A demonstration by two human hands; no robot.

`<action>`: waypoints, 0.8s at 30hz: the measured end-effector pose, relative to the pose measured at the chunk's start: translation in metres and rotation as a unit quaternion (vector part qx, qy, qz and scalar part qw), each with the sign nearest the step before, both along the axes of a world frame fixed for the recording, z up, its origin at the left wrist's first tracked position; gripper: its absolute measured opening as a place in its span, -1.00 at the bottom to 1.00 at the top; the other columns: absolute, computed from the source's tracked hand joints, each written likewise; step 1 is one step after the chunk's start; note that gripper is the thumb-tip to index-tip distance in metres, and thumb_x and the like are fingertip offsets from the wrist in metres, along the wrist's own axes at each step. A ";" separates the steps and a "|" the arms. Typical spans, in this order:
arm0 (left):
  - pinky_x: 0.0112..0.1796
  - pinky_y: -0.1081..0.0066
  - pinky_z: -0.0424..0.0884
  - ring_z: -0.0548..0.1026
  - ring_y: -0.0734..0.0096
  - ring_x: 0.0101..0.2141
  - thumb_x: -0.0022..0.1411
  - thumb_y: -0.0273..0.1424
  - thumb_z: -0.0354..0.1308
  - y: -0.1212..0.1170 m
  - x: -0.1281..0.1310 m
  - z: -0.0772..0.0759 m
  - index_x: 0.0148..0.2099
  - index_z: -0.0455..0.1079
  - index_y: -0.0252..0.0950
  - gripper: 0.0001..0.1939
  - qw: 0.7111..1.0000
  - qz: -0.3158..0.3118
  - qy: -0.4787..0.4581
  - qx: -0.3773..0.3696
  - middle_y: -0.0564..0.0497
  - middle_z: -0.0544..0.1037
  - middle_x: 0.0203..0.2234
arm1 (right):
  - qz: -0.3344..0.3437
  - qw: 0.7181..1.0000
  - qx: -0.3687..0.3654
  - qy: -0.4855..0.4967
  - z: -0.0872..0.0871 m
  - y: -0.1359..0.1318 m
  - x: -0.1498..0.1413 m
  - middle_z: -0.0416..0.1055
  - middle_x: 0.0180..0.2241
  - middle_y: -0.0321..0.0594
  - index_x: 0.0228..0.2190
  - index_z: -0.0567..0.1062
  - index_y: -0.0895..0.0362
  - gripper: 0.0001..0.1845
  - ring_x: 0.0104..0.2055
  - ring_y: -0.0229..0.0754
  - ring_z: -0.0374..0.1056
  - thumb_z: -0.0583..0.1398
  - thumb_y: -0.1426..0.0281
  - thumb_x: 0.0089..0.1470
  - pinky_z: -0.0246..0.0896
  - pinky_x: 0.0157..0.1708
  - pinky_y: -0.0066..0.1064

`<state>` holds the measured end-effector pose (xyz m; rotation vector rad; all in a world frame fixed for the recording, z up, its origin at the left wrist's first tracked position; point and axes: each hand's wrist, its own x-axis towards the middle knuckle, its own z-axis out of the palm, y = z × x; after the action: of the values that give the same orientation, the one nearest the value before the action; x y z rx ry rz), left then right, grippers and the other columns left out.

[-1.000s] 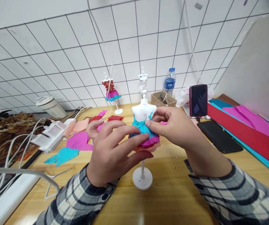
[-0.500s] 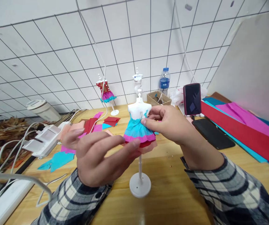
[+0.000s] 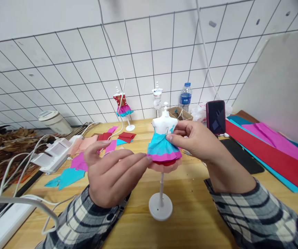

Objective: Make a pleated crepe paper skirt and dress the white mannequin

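A wooden table (image 3: 190,221) is backed by a tiled wall (image 3: 161,62). Near the table's front, a white form (image 3: 164,123) is stood upright, dressed in a skirt (image 3: 161,144) layered in blue, magenta, red and peach. The skirt's waist is pinched by the right hand (image 3: 198,141), its thumb laid in front. The hem's left edge is met by the fingertips of the left hand (image 3: 112,173), its fingers stretched out; whether the hem is gripped cannot be told. Blue scraps (image 3: 71,177) are scattered at left.
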<state>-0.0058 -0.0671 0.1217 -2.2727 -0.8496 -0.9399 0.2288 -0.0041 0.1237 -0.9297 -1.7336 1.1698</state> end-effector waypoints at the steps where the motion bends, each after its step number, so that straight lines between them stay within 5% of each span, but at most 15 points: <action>1: 0.10 0.03 0.13 0.54 0.32 -0.44 0.08 -0.44 0.33 -0.001 0.000 0.000 -0.16 0.52 0.04 -0.71 1.000 -0.012 -0.018 -0.003 0.20 0.68 -0.43 | 0.003 1.000 0.004 -0.006 0.000 0.000 0.000 0.56 -0.34 -0.23 -0.25 0.59 0.14 -0.77 -0.35 -0.21 0.42 0.29 0.35 -0.01 0.32 -0.39 -0.45; 4: -0.06 0.11 0.34 0.54 0.26 -0.36 0.12 -0.30 0.32 -0.002 0.001 0.004 -0.18 0.53 -0.08 -0.82 0.979 -0.014 -0.178 -0.099 0.08 0.66 -0.39 | 0.003 0.999 0.022 -0.029 0.003 -0.005 -0.001 0.55 -0.36 -0.25 -0.32 0.59 0.14 -0.83 -0.35 -0.23 0.41 0.29 0.37 -0.02 0.30 -0.39 -0.46; 6: -0.24 0.25 0.44 0.53 0.28 -0.33 0.17 -0.27 0.29 0.001 0.002 0.007 -0.23 0.54 -0.16 -0.88 0.935 0.017 -0.282 -0.212 0.02 0.64 -0.38 | 0.002 0.999 0.028 -0.047 0.006 -0.009 -0.004 0.55 -0.37 -0.25 -0.34 0.59 0.14 -0.85 -0.34 -0.22 0.41 0.28 0.37 -0.01 0.30 -0.37 -0.46; 10: -0.40 0.38 0.46 0.53 0.33 -0.42 0.06 -0.24 0.38 0.005 0.006 0.013 -0.33 0.58 -0.22 -0.82 0.862 0.017 -0.320 -0.393 0.02 0.63 -0.47 | -0.009 0.995 0.046 -0.093 0.009 -0.019 -0.012 0.54 -0.42 -0.29 -0.32 0.60 0.12 -0.84 -0.37 -0.22 0.42 0.27 0.35 0.01 0.29 -0.42 -0.47; 18: -0.40 0.41 0.47 0.53 0.37 -0.47 0.07 -0.28 0.36 0.004 0.013 0.010 -0.44 0.54 -0.24 -0.84 0.840 0.043 -0.322 -0.436 0.06 0.60 -0.54 | -0.029 0.989 0.078 -0.120 0.008 -0.027 -0.020 0.59 -0.37 -0.25 -0.22 0.63 0.09 -0.75 -0.38 -0.19 0.46 0.30 0.35 0.00 0.30 -0.45 -0.46; 24: -0.10 0.24 0.50 0.57 0.20 -0.15 0.00 -0.30 0.43 0.014 0.011 0.001 -0.17 0.51 -0.30 -0.66 0.752 -0.055 -0.402 -0.519 -0.08 0.62 -0.20 | -0.008 0.994 0.027 -0.110 0.007 -0.025 -0.017 0.59 -0.34 -0.24 -0.16 0.61 0.08 -0.69 -0.34 -0.15 0.48 0.32 0.30 0.01 0.36 -0.39 -0.42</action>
<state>0.0049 -0.0535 0.1224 -2.7560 -2.0313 -1.9208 0.2122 -0.0290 0.1309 -1.0694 -1.9185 1.0354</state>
